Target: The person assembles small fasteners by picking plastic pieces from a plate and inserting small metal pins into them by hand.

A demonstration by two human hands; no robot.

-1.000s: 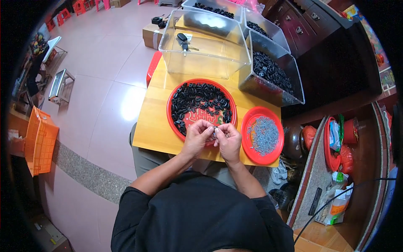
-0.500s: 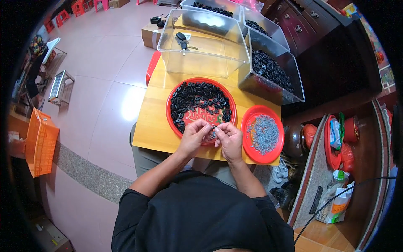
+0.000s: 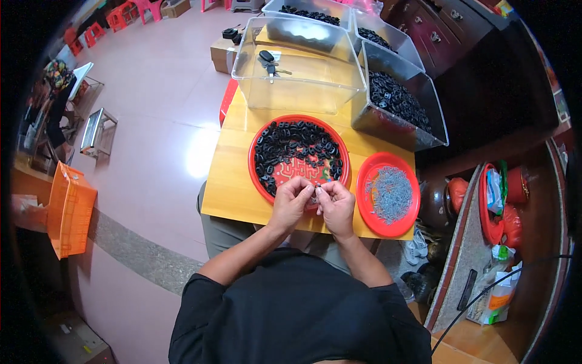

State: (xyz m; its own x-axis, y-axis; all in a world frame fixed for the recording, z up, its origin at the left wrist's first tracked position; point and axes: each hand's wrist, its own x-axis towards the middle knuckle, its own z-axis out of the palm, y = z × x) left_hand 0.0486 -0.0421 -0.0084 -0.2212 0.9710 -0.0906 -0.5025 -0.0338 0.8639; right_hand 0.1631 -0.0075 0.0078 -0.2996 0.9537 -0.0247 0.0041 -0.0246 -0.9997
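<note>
My left hand (image 3: 291,202) and my right hand (image 3: 335,207) meet over the near rim of a round red tray (image 3: 254,176). Their fingertips pinch a small black part (image 3: 317,187) between them; its exact kind is too small to make out. In the tray lie many small black plastic pieces (image 3: 270,145), heaped along the far and left sides, with the tray's printed bottom showing in the middle. Right of my right hand is a red plate (image 3: 366,209) with a pile of small silvery metal pins or screws (image 3: 391,194).
Clear plastic bins (image 3: 357,115) of black parts stand at the back right of the yellow table (image 3: 233,194). One clear bin (image 3: 297,100) has keys (image 3: 271,68) showing in it. An orange crate (image 3: 71,212) stands at left, and a dark cabinet (image 3: 485,91) at right.
The whole view has shifted slightly, so things sit a little farther right and lower. My hands stay together at the tray's near rim, fingertips pressed closer around the small black part.
</note>
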